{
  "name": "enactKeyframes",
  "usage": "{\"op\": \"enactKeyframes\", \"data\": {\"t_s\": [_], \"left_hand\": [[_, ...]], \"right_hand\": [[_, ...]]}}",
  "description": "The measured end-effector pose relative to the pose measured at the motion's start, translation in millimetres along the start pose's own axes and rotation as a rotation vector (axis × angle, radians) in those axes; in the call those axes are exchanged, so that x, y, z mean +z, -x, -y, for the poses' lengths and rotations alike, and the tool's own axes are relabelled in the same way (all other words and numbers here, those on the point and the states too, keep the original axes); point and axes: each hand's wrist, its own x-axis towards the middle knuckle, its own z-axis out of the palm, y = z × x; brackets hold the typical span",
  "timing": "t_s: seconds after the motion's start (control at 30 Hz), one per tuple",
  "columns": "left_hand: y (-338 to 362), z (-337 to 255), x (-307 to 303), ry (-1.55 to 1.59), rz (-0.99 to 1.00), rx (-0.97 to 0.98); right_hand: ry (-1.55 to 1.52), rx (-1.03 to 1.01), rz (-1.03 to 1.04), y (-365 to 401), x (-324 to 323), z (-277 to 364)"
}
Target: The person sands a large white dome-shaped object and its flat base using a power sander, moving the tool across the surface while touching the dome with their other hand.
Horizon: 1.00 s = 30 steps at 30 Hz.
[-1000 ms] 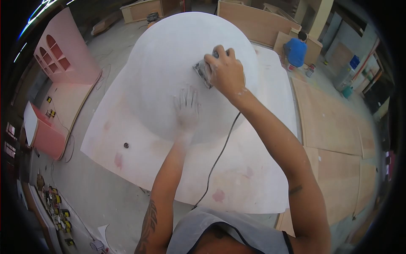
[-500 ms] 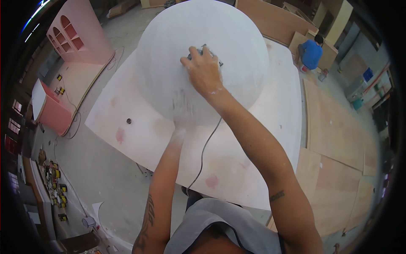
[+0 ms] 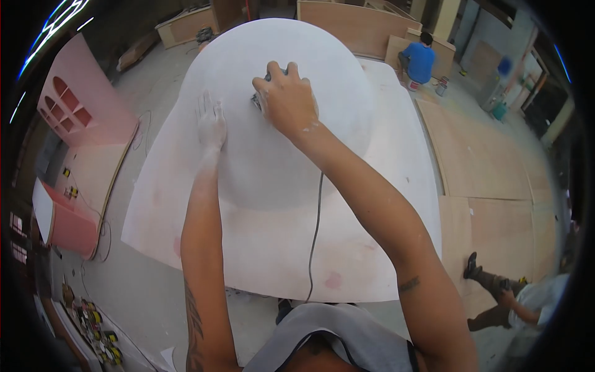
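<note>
A large white dome-like form (image 3: 279, 177) rises from a pale board (image 3: 260, 260) in front of me. My left hand (image 3: 212, 124), coated in white dust, lies flat against the dome's left side with its fingers stretched out. Higher up, near the dome's top, my right hand (image 3: 287, 99) is wrapped over a dark corded sander (image 3: 256, 99). Most of the sander is hidden under the palm and fingers. A grey cord (image 3: 315, 235) comes out from below my right forearm and runs down over the board toward my body.
Plywood sheets (image 3: 496, 229) lie to the right. A person in a blue shirt (image 3: 420, 62) crouches at the far right; another person's legs (image 3: 489, 288) show at lower right. Pink cabinetry (image 3: 87, 111) stands left, with cables (image 3: 105, 229) on the floor and several cans (image 3: 99, 335) lower left.
My left hand has moved left and up across the dome. My right hand and the sander have shifted slightly left over the surface. The view has tilted, and another person appears at lower right.
</note>
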Motion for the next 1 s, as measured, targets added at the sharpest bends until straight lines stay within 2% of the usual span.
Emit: {"op": "enactKeyframes", "data": {"t_s": [0.1,0.23,0.43,0.57,0.8,1.0], "left_hand": [[-21,6,3,-0.08,0.019,0.05],[-12,-11,-10,0.07,-0.013,0.058],[-16,-10,-5,0.044,-0.092,0.108],[-15,-10,-6,0.068,-0.095,0.087],[-19,2,-4,0.053,-0.144,0.127],[-15,-5,-4,0.111,-0.178,0.112]], "right_hand": [[0.052,0.134,0.067,-55,6,0],[0.075,0.245,0.174,-114,23,-2],[0.136,0.379,0.15,-142,30,9],[0.175,0.359,0.151,-113,26,34],[0.222,0.307,-0.001,-36,22,73],[0.229,0.322,-0.022,21,13,79]]}}
